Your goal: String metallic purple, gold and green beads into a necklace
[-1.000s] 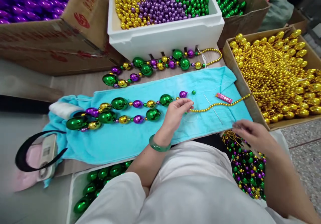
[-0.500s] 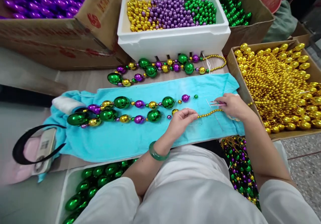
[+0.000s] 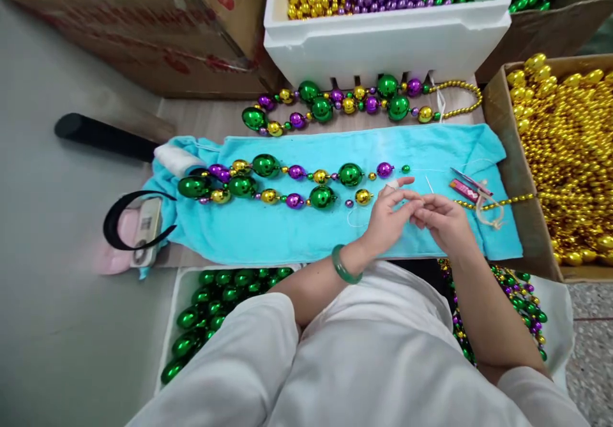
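Over the blue towel (image 3: 287, 235), the fingertips of both hands meet. My left hand (image 3: 389, 217) pinches with thumb and index finger, its other fingers loosely stretched; what lies in the pinch is too small to see. A gold bead chain (image 3: 512, 202) runs from the right into my right hand (image 3: 447, 224), which is closed on its end. Left of the hands lies a loop of large green, purple and gold beads (image 3: 322, 197), with a loose gold bead (image 3: 363, 196) and small green bead (image 3: 406, 168) near its ends. Pink-handled thread snips (image 3: 472, 183) rest beyond my right hand.
A white foam box (image 3: 387, 44) of small beads stands at the back, a finished-looking necklace (image 3: 322, 109) before it. At right is a carton (image 3: 498, 120) of gold chains. A thread spool (image 3: 177, 159) and black headband (image 3: 112, 219) lie left. Green beads (image 3: 215, 299) sit below the towel.
My right hand has put the snips down on the towel and moved left to meet my left hand, now pinching the chain's end. The camera view has shifted too.
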`<state>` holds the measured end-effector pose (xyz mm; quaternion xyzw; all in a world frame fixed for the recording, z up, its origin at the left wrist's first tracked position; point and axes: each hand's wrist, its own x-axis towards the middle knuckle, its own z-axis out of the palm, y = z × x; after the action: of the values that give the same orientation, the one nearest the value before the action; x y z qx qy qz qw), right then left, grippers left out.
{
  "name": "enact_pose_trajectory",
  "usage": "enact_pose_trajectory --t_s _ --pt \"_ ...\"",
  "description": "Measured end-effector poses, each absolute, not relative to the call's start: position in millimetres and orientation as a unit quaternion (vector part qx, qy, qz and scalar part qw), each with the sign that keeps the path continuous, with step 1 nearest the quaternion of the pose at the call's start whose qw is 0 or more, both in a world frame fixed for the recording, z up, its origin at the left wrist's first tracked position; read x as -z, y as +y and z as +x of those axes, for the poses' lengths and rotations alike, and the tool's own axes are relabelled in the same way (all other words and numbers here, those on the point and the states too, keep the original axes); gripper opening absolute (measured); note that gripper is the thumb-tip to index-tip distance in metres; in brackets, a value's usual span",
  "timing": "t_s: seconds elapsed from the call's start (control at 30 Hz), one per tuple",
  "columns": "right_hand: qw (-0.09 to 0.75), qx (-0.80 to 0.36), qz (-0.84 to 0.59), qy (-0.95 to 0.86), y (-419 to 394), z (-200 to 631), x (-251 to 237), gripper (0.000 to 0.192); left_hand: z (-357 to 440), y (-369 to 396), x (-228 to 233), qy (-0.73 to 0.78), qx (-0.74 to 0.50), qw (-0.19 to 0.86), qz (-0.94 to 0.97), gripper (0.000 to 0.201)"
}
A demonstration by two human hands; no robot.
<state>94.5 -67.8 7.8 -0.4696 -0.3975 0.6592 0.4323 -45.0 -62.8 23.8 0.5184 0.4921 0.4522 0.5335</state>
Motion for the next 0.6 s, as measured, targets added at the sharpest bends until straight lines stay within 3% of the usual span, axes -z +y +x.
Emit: enact_pose_trajectory --t_s 0.13,0.27,0.43,0.6 --pt "0.458 -0.628 -0.485 -0.402 -62.1 83.1 -11.4 0.016 -61.5 -43.7 -35.5 0.466 -0.462 0.574 0.489 0.007" --pt "0.540 -0.533 -0.517 -0.397 -59.7 100.9 -29.1 0.011 -90.7 -34.5 -42.9 0.491 -0.445 0.469 0.584 0.011" --pt "0.600 -0.474 -0.526 -0.371 -66.2 125.1 -39.3 0.009 -120.5 -60.2 -14.8 0.484 -0.211 0.319 0.787 0.019" --pt "0.587 -0.478 -0.538 -0.370 -72.6 125.9 -31.4 0.008 -116.6 -87.8 21.2 0.443 -0.053 0.161 0.880 0.026"
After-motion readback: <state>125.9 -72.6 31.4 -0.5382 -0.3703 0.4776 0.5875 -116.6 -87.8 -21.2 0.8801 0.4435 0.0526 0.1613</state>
